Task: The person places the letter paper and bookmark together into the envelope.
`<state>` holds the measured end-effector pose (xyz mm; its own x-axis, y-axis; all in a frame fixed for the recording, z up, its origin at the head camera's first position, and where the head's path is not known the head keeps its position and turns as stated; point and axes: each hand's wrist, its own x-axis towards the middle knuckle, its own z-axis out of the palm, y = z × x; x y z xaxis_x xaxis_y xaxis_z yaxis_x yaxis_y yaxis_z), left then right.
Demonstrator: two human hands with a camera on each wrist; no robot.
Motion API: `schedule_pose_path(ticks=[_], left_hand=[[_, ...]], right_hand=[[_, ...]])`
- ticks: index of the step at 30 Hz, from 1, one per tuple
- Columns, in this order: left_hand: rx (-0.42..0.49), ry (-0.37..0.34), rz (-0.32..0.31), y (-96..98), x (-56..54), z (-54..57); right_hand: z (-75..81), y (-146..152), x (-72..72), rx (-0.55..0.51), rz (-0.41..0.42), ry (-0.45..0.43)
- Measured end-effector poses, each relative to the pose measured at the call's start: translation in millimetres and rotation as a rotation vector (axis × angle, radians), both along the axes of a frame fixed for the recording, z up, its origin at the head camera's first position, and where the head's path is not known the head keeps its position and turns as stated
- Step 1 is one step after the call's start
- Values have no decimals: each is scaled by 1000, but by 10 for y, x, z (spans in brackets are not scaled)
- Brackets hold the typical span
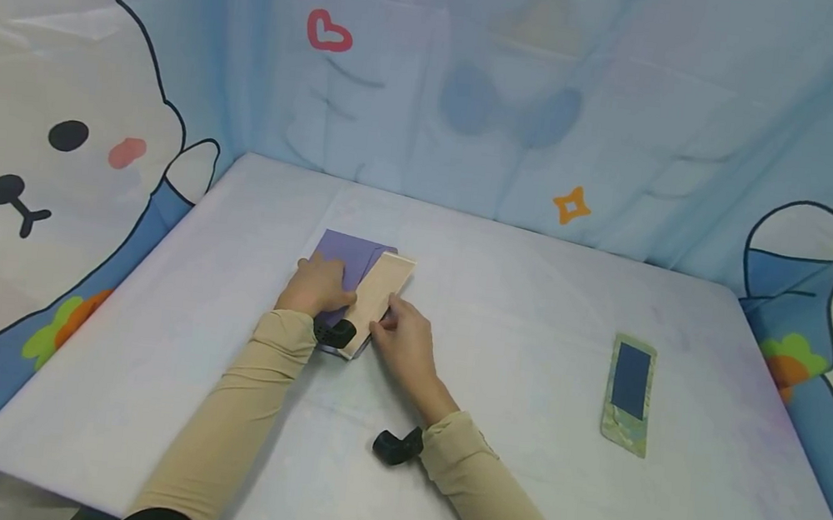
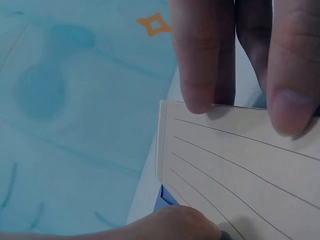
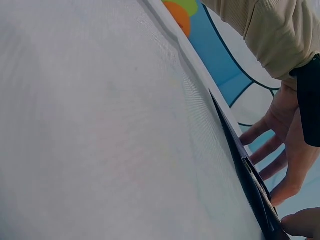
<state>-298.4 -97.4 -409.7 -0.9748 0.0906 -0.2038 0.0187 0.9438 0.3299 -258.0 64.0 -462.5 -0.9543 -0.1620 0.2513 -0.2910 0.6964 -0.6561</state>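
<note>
A purple envelope point(image 1: 348, 247) lies on the white-covered table, with a narrow piece of cream lined paper point(image 1: 381, 286) over its right part. My left hand point(image 1: 315, 284) rests on the envelope, fingers stretched across it. In the left wrist view its thumb point(image 2: 175, 222) touches the lower side of the lined paper point(image 2: 220, 145). Thumb and fingers of my right hand point(image 1: 406, 344) pinch the paper's right edge. Seen from the right wrist, the envelope point(image 3: 237, 155) appears almost edge-on, with the paper's layers showing as a thin pale line.
To the right on the table point(image 1: 511, 370) lies a green patterned rectangular piece point(image 1: 624, 429) with a dark blue panel. A light blue curtain point(image 1: 414, 126) with cartoon figures hangs behind the table. Dark wrist cameras point(image 1: 398, 447) stick out from the beige sleeves.
</note>
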Motion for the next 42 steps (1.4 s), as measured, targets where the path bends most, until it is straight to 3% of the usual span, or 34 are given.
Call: schedule_pose_path(ticks=[6, 11, 21, 25, 29, 34, 38, 42], left_hand=[[-1, 1, 1, 1, -10, 17], [-6, 3, 3, -6, -10, -4], [10, -11, 23, -11, -16, -24], [11, 1, 19, -20, -33, -49], [25, -7, 28, -37, -47, -63], [24, -16, 60, -15, -39, -91], [33, -13, 69, 0, -30, -98], [34, 3, 70, 20, -19, -85]], right_hand=[[-2, -10, -17, 24, 23, 7], [-3, -14, -5, -23, 29, -3], [13, -13, 12, -204, 22, -111], [39, 17, -28, -260, -4, -210], [122, 9, -158, -427, -81, -388], [211, -24, -372, -779, -124, -602], [244, -45, -511, -962, -144, -663], [243, -37, -592, -999, -146, -646]])
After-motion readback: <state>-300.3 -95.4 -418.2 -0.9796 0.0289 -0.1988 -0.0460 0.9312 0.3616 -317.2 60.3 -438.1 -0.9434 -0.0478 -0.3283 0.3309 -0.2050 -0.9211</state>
